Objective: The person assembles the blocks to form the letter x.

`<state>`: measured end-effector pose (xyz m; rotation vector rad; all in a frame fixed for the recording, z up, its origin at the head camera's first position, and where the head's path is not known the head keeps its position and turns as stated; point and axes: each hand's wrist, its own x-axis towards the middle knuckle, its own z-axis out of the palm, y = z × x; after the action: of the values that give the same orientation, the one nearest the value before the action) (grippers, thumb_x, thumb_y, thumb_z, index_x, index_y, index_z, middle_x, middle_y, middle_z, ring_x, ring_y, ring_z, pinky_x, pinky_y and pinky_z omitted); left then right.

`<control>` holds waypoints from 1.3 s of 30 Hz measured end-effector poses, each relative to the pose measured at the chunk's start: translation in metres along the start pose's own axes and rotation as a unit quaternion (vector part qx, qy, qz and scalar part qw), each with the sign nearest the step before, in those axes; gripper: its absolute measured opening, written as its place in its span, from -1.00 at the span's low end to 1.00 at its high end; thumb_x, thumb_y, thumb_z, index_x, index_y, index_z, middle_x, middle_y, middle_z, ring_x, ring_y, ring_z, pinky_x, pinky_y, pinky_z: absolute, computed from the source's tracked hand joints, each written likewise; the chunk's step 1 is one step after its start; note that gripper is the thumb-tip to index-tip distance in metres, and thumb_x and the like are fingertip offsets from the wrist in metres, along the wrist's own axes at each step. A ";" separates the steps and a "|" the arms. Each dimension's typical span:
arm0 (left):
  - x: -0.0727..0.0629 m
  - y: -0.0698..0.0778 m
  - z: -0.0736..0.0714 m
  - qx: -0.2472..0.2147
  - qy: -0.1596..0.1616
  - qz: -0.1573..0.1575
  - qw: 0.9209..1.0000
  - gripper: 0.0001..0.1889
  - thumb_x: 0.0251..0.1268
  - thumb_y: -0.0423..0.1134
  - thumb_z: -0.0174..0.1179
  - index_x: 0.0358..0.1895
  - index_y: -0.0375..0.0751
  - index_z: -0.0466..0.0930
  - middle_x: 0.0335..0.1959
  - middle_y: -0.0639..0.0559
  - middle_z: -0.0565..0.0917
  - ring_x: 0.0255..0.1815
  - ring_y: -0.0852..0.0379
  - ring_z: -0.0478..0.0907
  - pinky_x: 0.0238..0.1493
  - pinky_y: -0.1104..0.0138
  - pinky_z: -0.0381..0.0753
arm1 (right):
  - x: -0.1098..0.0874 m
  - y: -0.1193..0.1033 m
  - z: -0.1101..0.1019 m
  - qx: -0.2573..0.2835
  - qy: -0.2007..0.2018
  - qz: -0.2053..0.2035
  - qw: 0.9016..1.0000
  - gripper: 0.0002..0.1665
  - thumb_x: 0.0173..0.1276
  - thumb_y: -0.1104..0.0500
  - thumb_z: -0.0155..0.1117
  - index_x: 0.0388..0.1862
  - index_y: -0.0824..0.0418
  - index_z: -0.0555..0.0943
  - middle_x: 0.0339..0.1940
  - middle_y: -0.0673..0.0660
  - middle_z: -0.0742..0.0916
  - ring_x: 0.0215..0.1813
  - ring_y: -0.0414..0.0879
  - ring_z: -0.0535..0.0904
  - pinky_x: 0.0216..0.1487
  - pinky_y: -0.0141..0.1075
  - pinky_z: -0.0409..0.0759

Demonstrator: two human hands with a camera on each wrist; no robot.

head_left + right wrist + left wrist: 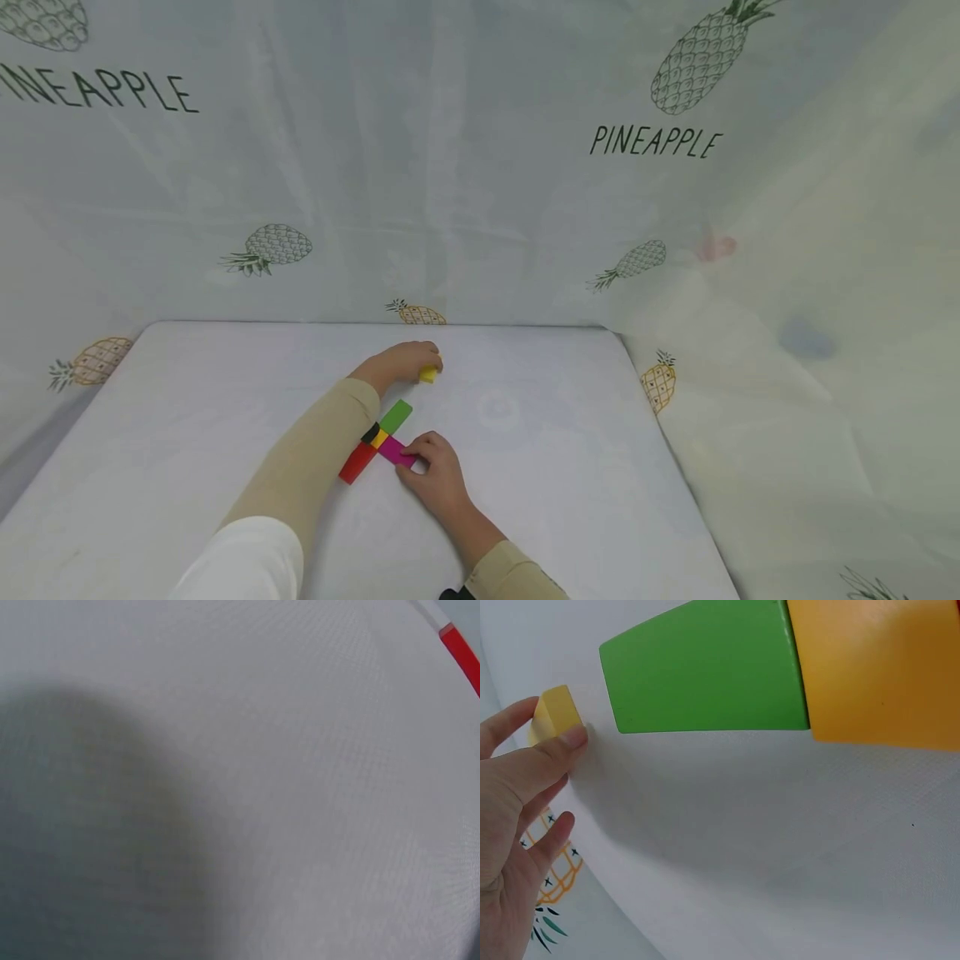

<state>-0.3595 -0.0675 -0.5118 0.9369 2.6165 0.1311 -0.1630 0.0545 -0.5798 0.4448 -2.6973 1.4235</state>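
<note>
My left hand [405,362] reaches toward the far side of the table and pinches a small yellow block [561,709] between thumb and fingers. Nearer to me, a green block [396,417], a yellow-orange block [380,438] and a red block [357,462] lie in a slanting row. A magenta block [396,451] branches off the yellow-orange one toward the right. Thumb and fingers of my right hand [438,475] grip its outer end. In the left wrist view the green block butts against the orange one. The right wrist view shows the end of the red block, without the hand.
A white cloth covers the table [562,467]. Behind it and at the sides hangs a pale curtain [480,167] printed with pineapples. A black object [371,433] at the left sleeve overlaps the row of blocks.
</note>
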 end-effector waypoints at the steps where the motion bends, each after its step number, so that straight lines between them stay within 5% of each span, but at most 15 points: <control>1: -0.001 -0.001 0.001 -0.002 0.002 0.002 1.000 -0.52 0.23 -0.50 0.25 0.14 0.09 0.60 0.33 -0.03 0.41 0.31 -0.03 0.34 0.32 0.14 0.31 | 0.000 -0.001 0.000 -0.002 0.000 -0.002 1.000 -0.84 0.23 0.07 0.44 -0.21 0.02 0.73 -0.22 -0.20 0.57 -0.15 -0.31 0.47 -0.09 -0.42 0.53; 10: -0.010 -0.002 -0.001 -0.008 0.022 -0.004 1.000 -0.57 0.22 -0.47 0.27 0.10 0.06 0.62 0.20 0.01 0.45 0.13 0.04 0.43 0.23 0.19 0.41 | 0.000 -0.004 0.002 -0.008 0.005 -0.028 1.000 -0.84 0.22 0.10 0.45 -0.21 0.05 0.73 -0.24 -0.17 0.58 -0.16 -0.29 0.47 -0.12 -0.41 0.54; 25: -0.032 -0.009 -0.010 -0.035 0.027 -0.030 0.999 -0.59 0.27 -0.33 0.30 0.17 0.05 0.60 0.19 -0.04 0.42 0.17 -0.01 0.40 0.27 0.14 0.39 | 0.003 -0.008 0.002 -0.009 -0.009 0.013 1.000 -0.83 0.23 0.07 0.44 -0.19 -0.01 0.73 -0.24 -0.22 0.56 -0.14 -0.31 0.46 -0.10 -0.40 0.54; 39: -0.059 -0.017 -0.003 -0.064 0.060 -0.039 0.995 -0.58 0.16 -0.31 0.40 0.12 0.03 0.64 0.15 -0.05 0.45 0.17 -0.04 0.42 0.23 0.11 0.43 | 0.001 -0.004 0.001 -0.015 0.000 0.007 1.000 -0.82 0.23 0.09 0.43 -0.18 0.04 0.73 -0.22 -0.17 0.57 -0.14 -0.27 0.47 -0.08 -0.37 0.55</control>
<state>-0.3290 -0.1176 -0.4944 0.8061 2.7128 0.3409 -0.1627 0.0513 -0.5768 0.4249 -2.7216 1.3854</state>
